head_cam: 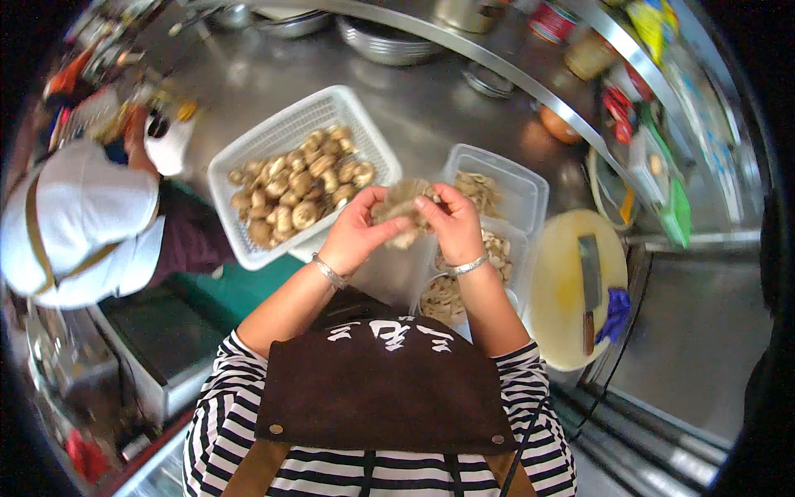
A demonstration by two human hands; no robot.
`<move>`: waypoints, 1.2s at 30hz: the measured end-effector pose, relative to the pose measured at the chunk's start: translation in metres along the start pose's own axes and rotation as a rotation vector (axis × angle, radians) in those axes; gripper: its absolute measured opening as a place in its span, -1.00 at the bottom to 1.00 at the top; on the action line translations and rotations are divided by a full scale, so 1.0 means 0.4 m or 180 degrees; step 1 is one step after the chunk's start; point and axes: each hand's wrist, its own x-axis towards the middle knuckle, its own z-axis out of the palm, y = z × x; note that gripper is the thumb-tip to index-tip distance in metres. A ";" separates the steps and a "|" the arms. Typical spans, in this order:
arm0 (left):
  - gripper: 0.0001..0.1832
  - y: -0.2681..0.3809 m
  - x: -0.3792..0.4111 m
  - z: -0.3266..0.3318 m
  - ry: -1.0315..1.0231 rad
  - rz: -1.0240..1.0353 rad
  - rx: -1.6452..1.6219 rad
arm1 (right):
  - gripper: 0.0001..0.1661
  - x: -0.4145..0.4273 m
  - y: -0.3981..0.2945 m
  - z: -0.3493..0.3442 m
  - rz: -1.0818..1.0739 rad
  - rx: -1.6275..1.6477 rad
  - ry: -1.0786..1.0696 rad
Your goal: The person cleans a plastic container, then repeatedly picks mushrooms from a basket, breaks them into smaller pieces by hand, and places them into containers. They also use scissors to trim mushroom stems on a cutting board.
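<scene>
Between my left hand point(361, 231) and my right hand point(455, 225) is a grey-brown oyster mushroom cluster point(407, 200); the fingers and thumbs of both hands grip it. Under and left of it stands a white plastic basket point(338, 99) holding many whole brown mushrooms point(298, 180), some with pale stems up. To the right, a clear plastic container point(528, 186) has torn mushroom strips point(477, 191) in it. Nearer me, partly behind my right forearm, are another clear container with cut mushroom pieces point(497, 251) and a round vessel of pale mushroom shreds point(442, 298).
At the right, a cleaver point(590, 273) lies on a round yellowish cutting board point(556, 298) beside a crumpled blue-purple cloth or glove point(613, 315). Stacked metal bowls point(388, 46) stand at the back under a steel shelf edge point(497, 56). A co-worker point(93, 217) stands at the left.
</scene>
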 end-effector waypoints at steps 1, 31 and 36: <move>-0.59 0.007 0.025 0.015 -0.0062 -0.0004 -0.0238 | -0.83 0.001 -0.007 -0.018 0.0091 0.0001 0.0343; -0.90 -0.136 0.371 0.220 0.0110 -0.0322 -0.0317 | -0.70 0.095 0.109 -0.226 -0.0309 0.1231 0.2338; -0.90 -0.143 0.390 0.230 0.0252 -0.0351 -0.0477 | -0.73 0.097 0.126 -0.281 -0.0444 0.1549 0.2711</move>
